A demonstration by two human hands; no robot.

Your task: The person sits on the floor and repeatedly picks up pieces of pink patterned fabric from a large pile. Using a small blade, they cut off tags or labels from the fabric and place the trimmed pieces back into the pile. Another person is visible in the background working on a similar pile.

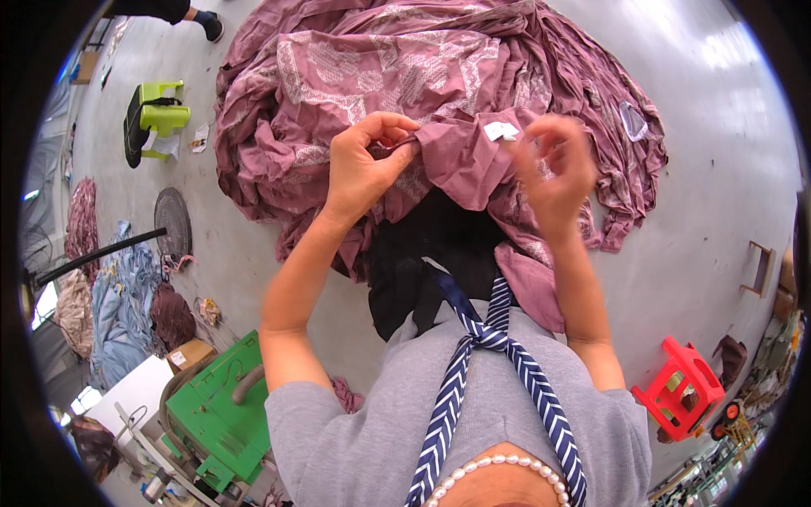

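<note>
At the far left a green stool (160, 114) lies on the floor (718, 194). The left hand (365, 160) is closed and pinches a fold of the mauve patterned cloth (422, 76), which is heaped on the floor in front of the person. The right hand (557, 173) is blurred beside a small white label (501, 130); I cannot tell its grip. A red stool (680, 389) stands near right.
</note>
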